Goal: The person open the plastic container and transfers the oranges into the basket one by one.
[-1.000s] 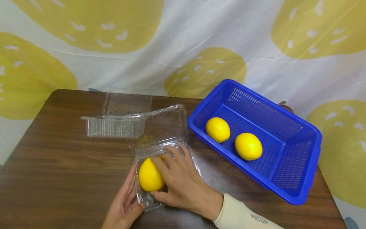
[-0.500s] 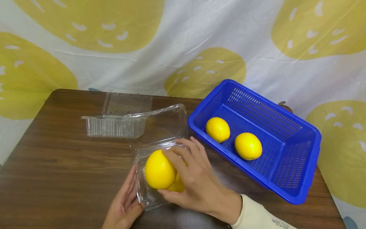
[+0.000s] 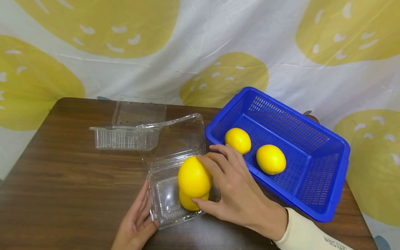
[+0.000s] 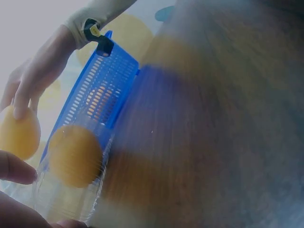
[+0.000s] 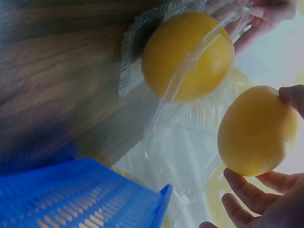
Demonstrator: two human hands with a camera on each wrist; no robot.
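My right hand (image 3: 242, 187) holds a yellow lemon (image 3: 195, 176) between thumb and fingers, raised over the right part of a clear plastic clamshell box (image 3: 164, 196). A second lemon (image 3: 188, 204) sits inside that box, partly hidden behind the held one in the head view. The right wrist view shows the held lemon (image 5: 256, 130) apart from the boxed lemon (image 5: 185, 59). With thumb and fingers, my left hand (image 3: 135, 222) grips the near left edge of the box. The box's lid stands hinged back, away from me.
On the right, a blue slotted basket (image 3: 323, 208) holds two lemons (image 3: 271, 159). Another clear clamshell box (image 3: 125, 139) stands opened at the back left of the brown wooden table (image 3: 62, 180). A fruit-print curtain (image 3: 200, 31) hangs behind the table.
My right hand has lifted a lemon from the left of the clamshell box and carried it right, uncovering the box's floor. My left hand has stayed in place on the box.
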